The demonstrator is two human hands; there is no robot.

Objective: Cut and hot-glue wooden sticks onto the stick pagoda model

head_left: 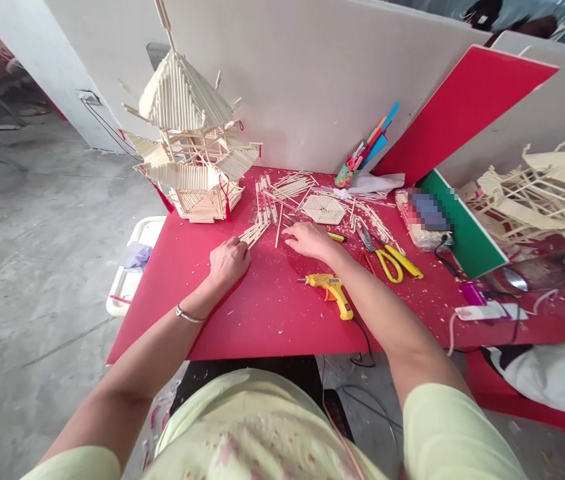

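My left hand (230,260) is closed at the near end of a curved panel of thin wooden sticks (257,230), its fingers partly hidden. To its right, my right hand (307,239) hovers low over the red table with fingers apart, close to a single loose stick (278,227). Beside that hand, a yellow-handled tool (337,237) shows only in part. A hexagonal stick panel (323,209) lies just beyond it. Nearer to me rests a yellow hot glue gun (330,290), its nozzle pointing left.
A pagoda model of sticks (192,147) stands at the table's back left. Yellow-handled pliers (387,260) lie right of my right hand. Loose sticks (292,185) and a pen cup (347,172) are at the back. A green board (462,227) stands before another stick model (547,193).
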